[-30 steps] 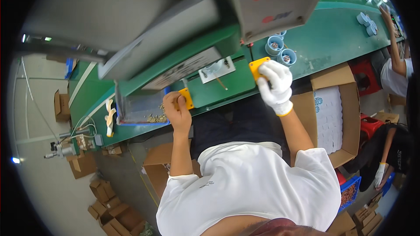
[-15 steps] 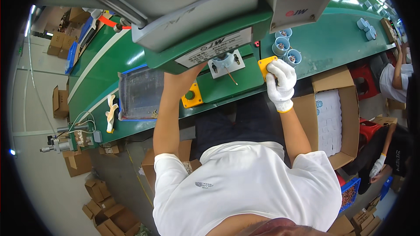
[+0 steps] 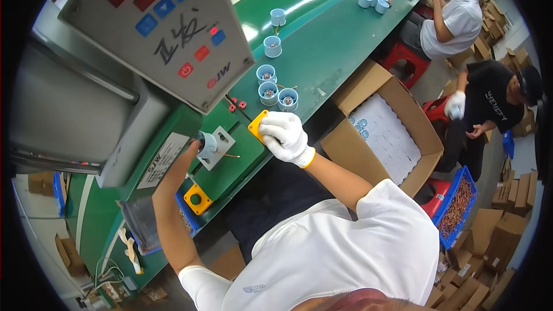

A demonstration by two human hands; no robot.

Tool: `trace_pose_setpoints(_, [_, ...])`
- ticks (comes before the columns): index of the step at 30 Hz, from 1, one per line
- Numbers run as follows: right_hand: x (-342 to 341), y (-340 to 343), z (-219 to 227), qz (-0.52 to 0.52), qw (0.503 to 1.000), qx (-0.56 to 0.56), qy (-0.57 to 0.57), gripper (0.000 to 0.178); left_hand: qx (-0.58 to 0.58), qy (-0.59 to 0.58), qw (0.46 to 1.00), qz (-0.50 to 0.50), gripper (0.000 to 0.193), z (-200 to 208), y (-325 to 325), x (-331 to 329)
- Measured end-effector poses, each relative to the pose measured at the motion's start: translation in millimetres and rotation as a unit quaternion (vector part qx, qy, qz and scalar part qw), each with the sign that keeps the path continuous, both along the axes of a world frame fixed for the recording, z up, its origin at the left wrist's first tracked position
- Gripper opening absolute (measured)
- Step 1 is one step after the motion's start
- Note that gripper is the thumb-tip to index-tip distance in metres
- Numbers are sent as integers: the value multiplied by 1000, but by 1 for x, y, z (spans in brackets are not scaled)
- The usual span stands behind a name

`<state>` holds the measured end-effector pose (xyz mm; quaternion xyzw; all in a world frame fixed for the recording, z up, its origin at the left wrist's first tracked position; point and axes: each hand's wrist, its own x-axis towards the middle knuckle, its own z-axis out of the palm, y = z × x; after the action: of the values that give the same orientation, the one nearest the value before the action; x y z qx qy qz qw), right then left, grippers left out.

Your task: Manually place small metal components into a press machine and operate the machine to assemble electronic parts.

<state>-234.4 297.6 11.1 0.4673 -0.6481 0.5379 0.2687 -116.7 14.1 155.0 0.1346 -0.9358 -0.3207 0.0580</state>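
My bare left hand (image 3: 193, 151) reaches beneath the green press head (image 3: 167, 161), its fingers partly hidden there. It holds a light-blue plastic cup (image 3: 208, 145) over a white metal plate (image 3: 222, 143); a thin copper-coloured wire sticks out of the cup. My right hand (image 3: 284, 137), in a white knit glove, rests with curled fingers on a yellow button box (image 3: 257, 128) at the right end of the green press base (image 3: 239, 164). The glove covers that box's button. A second yellow box (image 3: 203, 203) with a green button sits at the base's left end.
A grey control panel (image 3: 167, 40) with red digits overhangs the bench. Several light-blue cups (image 3: 268, 92) with metal parts stand beyond my right hand. An open carton (image 3: 397, 138) is at right, a dark tray (image 3: 140, 224) and a glove (image 3: 130, 251) at left. Two people work at right.
The view has swung to the right, bringing the control panel's digits and the co-workers into sight. My hands keep their places at the cup and the yellow button box.
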Motion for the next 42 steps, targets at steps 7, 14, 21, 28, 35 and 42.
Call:
trace_pose_setpoints(7, [1, 4, -16, -23, 999, 19, -13, 25, 1, -19, 1000, 7, 26, -1, -5, -11])
trace_pose_setpoints(14, [-3, -2, -1, -25, 999, -20, 32, 25, 40, 4, 998, -38, 19, -6, -12, -19])
trace_pose_setpoints(21, [0, -14, -19, -84, 992, -30, 85, 29, 267, -2, 959, -91, 27, -45, -55, -21])
trace_pose_setpoints(28, [-2, 0, -8, -53, 997, 28, 46, 33, 148, 142, 966, 160, 31, -99, -48, 69])
trace_pose_setpoints(35, [-6, -14, -2, -14, 999, -23, 26, 32, -176, 331, 915, 150, 18, -160, 10, 154])
trace_pose_setpoints(42, [-8, -15, 18, -101, 993, 32, 47, 13, -156, 185, 969, 58, 12, -101, 3, 138])
